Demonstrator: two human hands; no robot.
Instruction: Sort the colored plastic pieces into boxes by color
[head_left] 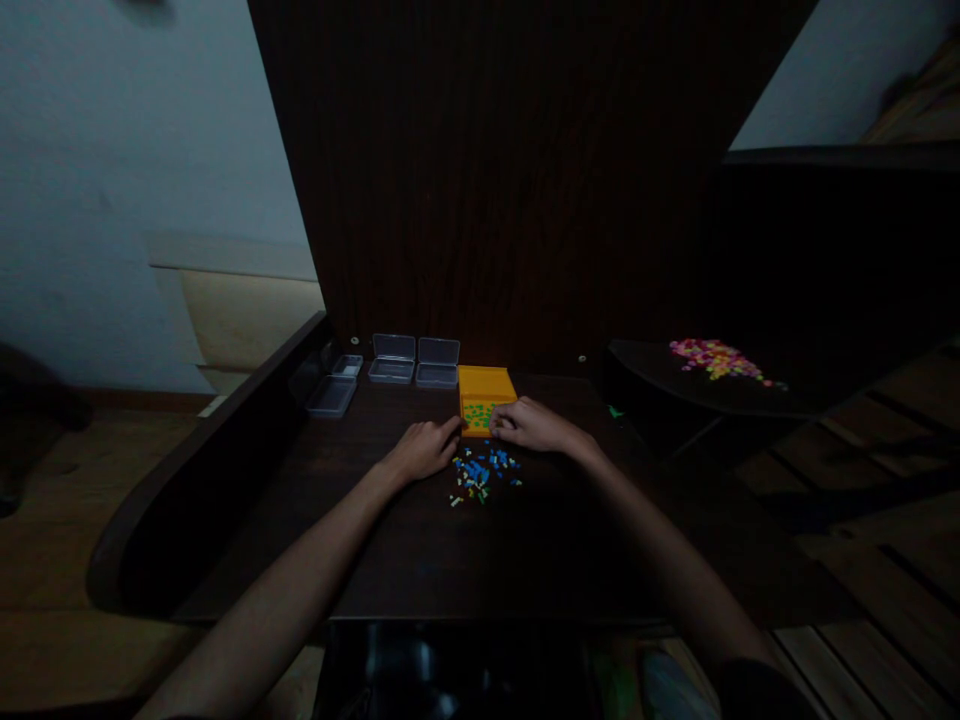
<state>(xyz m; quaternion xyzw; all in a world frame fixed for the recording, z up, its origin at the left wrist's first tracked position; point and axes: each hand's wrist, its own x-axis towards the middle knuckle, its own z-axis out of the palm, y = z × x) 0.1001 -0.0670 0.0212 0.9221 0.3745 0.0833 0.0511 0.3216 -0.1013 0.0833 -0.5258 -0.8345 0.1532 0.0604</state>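
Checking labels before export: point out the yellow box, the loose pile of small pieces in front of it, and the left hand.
Yellow box [486,381]: head view, on its bare far panel.
Loose pile of small pieces [473,473]: head view, near its middle.
Left hand [424,450]: head view, on its back.
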